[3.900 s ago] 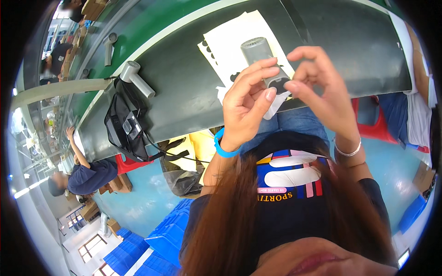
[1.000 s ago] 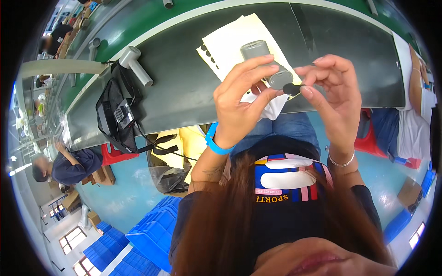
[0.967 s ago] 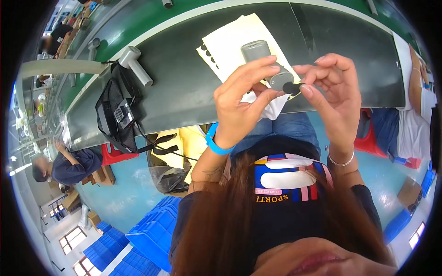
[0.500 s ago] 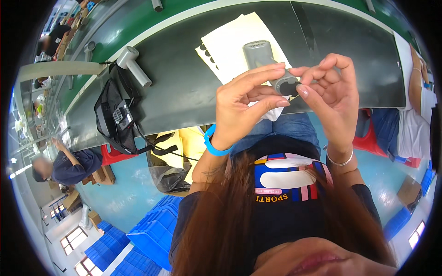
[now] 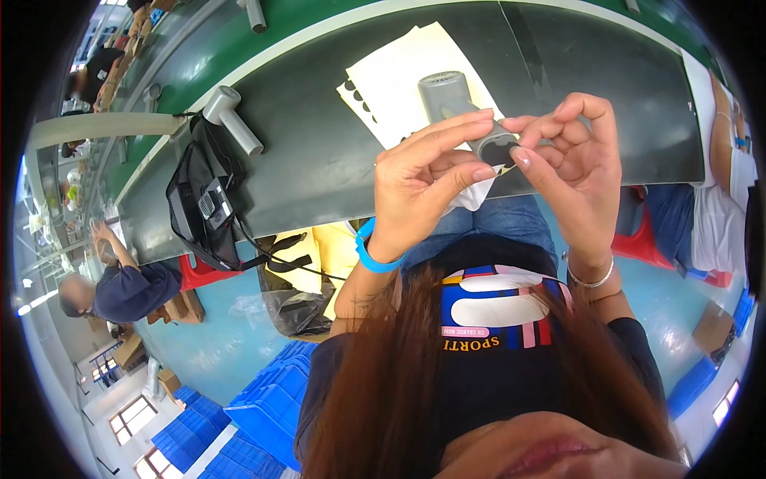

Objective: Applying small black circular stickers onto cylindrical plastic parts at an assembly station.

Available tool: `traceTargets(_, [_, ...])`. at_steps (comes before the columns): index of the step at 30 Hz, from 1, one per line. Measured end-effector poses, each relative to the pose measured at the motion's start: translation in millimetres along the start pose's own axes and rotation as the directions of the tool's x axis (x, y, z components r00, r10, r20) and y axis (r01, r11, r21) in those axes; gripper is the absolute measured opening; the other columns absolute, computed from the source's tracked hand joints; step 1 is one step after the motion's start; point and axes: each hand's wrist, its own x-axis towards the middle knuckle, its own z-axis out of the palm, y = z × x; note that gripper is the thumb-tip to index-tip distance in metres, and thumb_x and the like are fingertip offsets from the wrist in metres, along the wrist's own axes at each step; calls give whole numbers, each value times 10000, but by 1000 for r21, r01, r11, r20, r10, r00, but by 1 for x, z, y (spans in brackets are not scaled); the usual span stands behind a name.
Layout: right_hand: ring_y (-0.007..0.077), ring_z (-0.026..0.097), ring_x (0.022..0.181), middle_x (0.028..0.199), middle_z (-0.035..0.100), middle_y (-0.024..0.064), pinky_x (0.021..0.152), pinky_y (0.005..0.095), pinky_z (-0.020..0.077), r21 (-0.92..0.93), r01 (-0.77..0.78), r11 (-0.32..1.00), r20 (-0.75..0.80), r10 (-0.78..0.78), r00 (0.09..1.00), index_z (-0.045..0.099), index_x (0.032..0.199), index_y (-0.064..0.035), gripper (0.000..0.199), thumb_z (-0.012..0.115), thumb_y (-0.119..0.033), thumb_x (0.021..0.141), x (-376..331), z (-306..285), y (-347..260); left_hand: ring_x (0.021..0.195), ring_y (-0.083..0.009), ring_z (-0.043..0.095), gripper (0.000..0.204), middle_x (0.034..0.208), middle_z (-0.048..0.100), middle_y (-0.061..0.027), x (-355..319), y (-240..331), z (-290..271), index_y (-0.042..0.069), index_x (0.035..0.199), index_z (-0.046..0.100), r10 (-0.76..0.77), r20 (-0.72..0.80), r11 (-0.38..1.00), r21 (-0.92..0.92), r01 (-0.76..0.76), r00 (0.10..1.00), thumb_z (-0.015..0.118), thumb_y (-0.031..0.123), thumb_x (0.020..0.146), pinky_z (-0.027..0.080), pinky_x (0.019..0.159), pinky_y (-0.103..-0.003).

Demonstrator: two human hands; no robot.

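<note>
A grey hair dryer (image 5: 448,97) lies on a white sticker sheet (image 5: 397,80) on the dark conveyor belt (image 5: 319,152). My left hand (image 5: 427,180) grips the dryer's handle from the left, fingers stretched over it. My right hand (image 5: 570,164) pinches at the handle end, where a small black oval label (image 5: 499,148) sits between the fingertips of both hands. A blue band circles my left wrist, a thin silver bangle my right.
A second grey hair dryer (image 5: 231,118) lies further left on the belt, beside a black bag with a strap (image 5: 203,203). Other people sit at left (image 5: 120,287) and right (image 5: 718,191). Blue crates (image 5: 263,407) are stacked on the floor below.
The dryer's handle has come up between both hands. My fingers have closed in around the black label on the handle end, and the view has shifted slightly.
</note>
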Motion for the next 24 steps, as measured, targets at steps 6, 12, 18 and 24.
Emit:
traceTargets(6, [222, 593, 1044, 872, 585, 97, 794, 240, 492, -12, 3, 1000, -8, -3, 1000, 365, 1093, -48, 404, 592, 131, 809, 0, -1, -1, 892, -186, 659, 375, 1199, 589, -179, 0, 1, 2, -46, 1133, 616, -13, -10, 1000, -6, 13, 1000, 651, -117, 766, 562, 768, -274])
traceTargets(12, [219, 595, 1042, 871, 587, 97, 778, 235, 495, -28, 7, 1000, -10, -7, 1000, 370, 1089, -48, 401, 596, 128, 809, -1, 0, 1, 894, -180, 654, 374, 1199, 589, -179, 0, -1, 1, -46, 1131, 617, 2, -7, 1000, 8, -2, 1000, 649, -120, 766, 561, 767, -273])
traceTargets(18, [218, 597, 1039, 868, 590, 92, 767, 230, 496, -47, 14, 999, -20, -15, 1000, 372, 1086, -49, 404, 599, 127, 803, -1, 0, 0, 895, -181, 653, 366, 1195, 590, -183, 0, 0, 2, -50, 1129, 617, -4, -10, 1000, 1, 4, 1000, 643, -121, 771, 561, 767, -272])
traceTargets(24, [216, 602, 1029, 864, 592, 89, 761, 231, 497, -70, 30, 997, -21, -32, 999, 377, 1077, -49, 398, 599, 129, 799, -1, 0, 0, 902, -184, 653, 366, 1195, 589, -186, 0, 0, 3, -52, 1129, 617, -3, -12, 1000, -7, 3, 1000, 643, -122, 771, 561, 769, -271])
